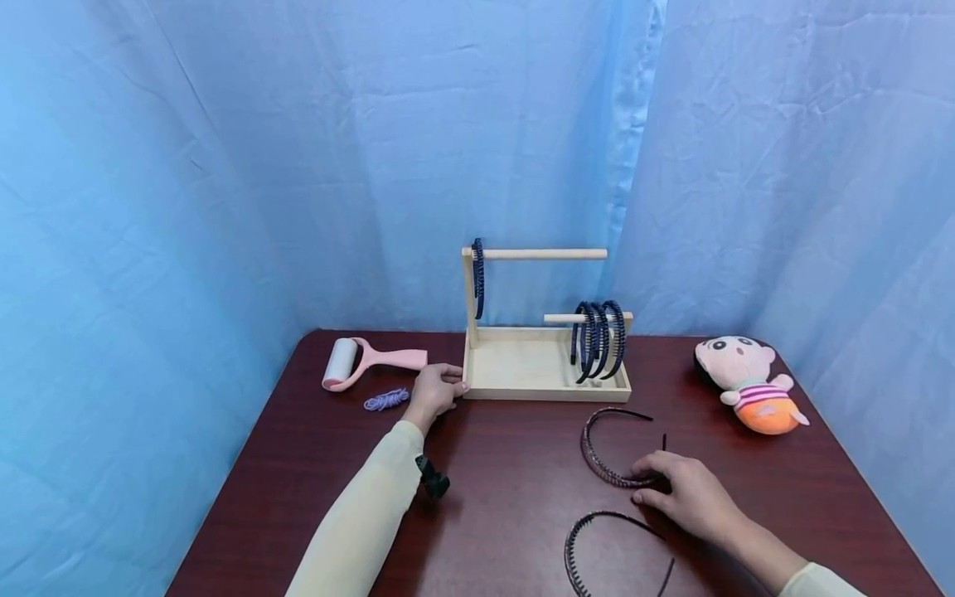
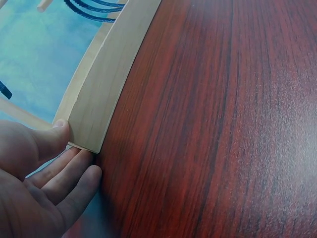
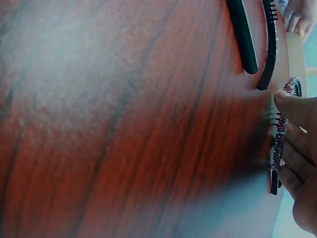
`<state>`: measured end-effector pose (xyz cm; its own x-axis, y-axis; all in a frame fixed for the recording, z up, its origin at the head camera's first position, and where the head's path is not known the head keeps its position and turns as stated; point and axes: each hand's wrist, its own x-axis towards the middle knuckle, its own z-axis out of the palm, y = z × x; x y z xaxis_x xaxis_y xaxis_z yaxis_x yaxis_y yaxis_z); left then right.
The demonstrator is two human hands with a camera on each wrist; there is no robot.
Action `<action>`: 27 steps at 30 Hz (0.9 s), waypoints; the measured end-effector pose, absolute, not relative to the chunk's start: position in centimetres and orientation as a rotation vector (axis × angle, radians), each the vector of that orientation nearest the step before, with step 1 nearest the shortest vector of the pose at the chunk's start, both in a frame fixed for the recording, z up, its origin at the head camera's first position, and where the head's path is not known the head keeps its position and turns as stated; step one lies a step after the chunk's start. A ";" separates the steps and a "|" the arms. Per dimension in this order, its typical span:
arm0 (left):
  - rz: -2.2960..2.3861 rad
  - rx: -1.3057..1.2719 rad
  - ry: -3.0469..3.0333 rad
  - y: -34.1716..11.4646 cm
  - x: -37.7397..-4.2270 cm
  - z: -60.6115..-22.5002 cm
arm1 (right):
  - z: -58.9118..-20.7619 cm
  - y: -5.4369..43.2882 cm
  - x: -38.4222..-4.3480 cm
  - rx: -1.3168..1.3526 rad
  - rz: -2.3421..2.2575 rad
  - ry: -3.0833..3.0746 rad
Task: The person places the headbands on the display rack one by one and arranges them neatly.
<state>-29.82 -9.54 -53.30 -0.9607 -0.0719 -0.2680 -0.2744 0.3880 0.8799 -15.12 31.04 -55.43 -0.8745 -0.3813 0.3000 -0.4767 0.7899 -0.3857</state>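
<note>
We see the right hand point(image 1: 690, 497) at the table point(image 1: 507, 489), its thumb on one side of a dark headband point(image 1: 587, 448) and its fingers on the other, pinching the band between them. That headband lies out over the table, near side of the wooden rack point(image 1: 548, 395) and a little to the right; its arch faces left, and in the right wrist view we make out teeth and a glittery outer face. We cannot tell whether any part of it rests on the wood.

The left hand point(image 1: 436, 388) grips the rack's near left corner, thumb against the wall and fingers tucked around the end, as the left wrist view shows.

A second headband point(image 1: 570, 547) lies nearer to us on the table, apart from the first and untouched. On the rack, more hang: a dark band point(image 1: 480, 282) at the left end of the upper bar point(image 1: 548, 254), and several blue-black bands point(image 1: 622, 332) on the lower bar point(image 1: 563, 318) at the right.

At the left are a pink roller point(image 1: 388, 357) and a bundle of cord point(image 1: 386, 400); a soft doll point(image 1: 752, 390) lies at the far right.

We judge the step in hand to be taking up this headband while steadying the rack. The next move calls for a firm pinch and a clean lift, with the left hand keeping the rack from sliding.
</note>
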 end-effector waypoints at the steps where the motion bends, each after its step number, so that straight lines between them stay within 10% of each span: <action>1: 1.611 -0.310 2.458 -9.5 -29.8 -53.3 | -55.5 31.0 -15.1 0.677 0.669 -2.766; 27: 1.607 -0.323 2.458 -9.4 -29.8 -53.2 | -51.2 30.5 -13.1 0.649 0.880 -2.611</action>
